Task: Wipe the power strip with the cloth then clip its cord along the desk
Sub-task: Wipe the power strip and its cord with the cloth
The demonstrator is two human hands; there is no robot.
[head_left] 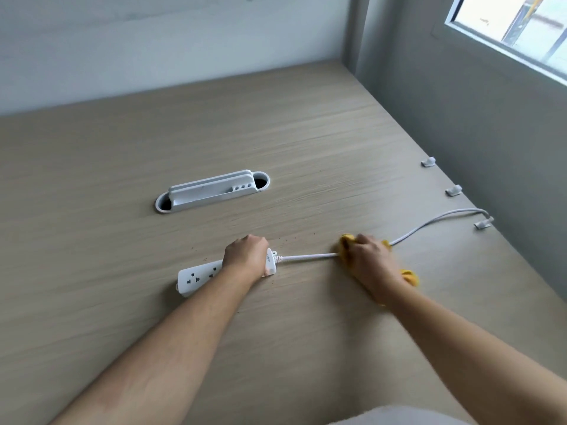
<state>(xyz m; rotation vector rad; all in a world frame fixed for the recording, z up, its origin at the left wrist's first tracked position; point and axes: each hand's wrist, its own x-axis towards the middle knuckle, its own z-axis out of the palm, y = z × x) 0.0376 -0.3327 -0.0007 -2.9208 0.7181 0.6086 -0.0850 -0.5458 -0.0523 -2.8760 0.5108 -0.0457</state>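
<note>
Desk (306,133): power strip (199,276) lies left-right under gripping left hand (245,256); right hand (366,256) clutches cloth (409,277).

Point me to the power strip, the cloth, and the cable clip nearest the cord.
power strip (196,278), head view, socket face left of the left hand.
cloth (410,277), head view, yellow corner showing past the right wrist.
cable clip (482,223), head view, body of the clip by the desk edge.

An office-like room: a wood-grain desk (306,133) with a built-in cable grommet (211,191) at 12 o'clock, grey walls, a window (521,29) at 2 o'clock.
</note>
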